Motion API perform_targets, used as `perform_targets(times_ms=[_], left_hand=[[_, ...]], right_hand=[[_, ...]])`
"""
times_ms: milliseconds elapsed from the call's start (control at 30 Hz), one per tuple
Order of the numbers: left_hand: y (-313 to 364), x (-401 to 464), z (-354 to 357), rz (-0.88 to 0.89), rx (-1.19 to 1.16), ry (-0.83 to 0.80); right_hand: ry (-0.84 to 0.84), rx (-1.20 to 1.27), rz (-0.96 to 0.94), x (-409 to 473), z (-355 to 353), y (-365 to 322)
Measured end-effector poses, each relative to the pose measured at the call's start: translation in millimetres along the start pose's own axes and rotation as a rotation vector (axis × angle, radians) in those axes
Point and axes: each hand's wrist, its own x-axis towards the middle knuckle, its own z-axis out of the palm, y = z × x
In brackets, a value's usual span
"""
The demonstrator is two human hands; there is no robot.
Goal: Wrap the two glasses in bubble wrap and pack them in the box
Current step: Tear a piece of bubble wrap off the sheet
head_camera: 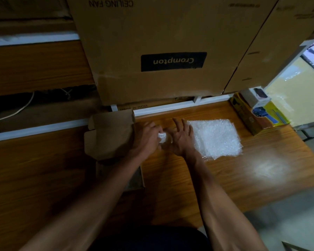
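Hands meet at mid-table, and between them sits a small wrapped bundle [162, 137], white, crinkly and bubbled, presumably one glass under its bubble wrap, though no glass shows through. The left hand [146, 137] curls round the bundle's left end, fingers closed on it, while the right hand [182, 137] is spread, fingers splayed and straight, palm against the bundle's right side. The bundle's long axis looks to run left to right, from one hand to the other, but so little of it shows that I can't be sure. Here's what matters: the small brown box [110, 134], plain matte cardboard with its flaps up, lies immediately left of the left hand, touching or nearly so, so that hand is the nearer one for dropping the bundle in. To the right, just beside the right hand, a flat square sheet of bubble wrap [216, 138] lies on the glossy wood-grain table [225, 178], probably for the second glass, which I cannot see anywhere.
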Motion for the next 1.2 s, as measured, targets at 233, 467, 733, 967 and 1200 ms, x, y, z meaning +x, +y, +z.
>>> perform_targets(times_ms=[233,467,733,967,1200], left_hand=[[-4.2,-2.6,2.6,0.091,0.203,0.004],[-10.6,-19.3,7.7,0.214,0.356,-0.082],[-8.9,-20.7,3.8,0.246,0.354,-0.085],[-5.4,-15.2,-1.0,0.233,0.307,-0.238],[-4.9,-20.3,-4.2,0.276,0.296,-0.201]], right_hand=[[0.024,-0.001,-0.016,2.2,5.5,5.5],[0.025,-0.006,-0.021,2.8,8.7,8.9],[0.021,0.003,-0.013,2.2,7.3,8.0],[0.016,-0.017,-0.021,3.6,8.8,9.4],[0.007,-0.018,-0.020,1.6,5.3,7.2]])
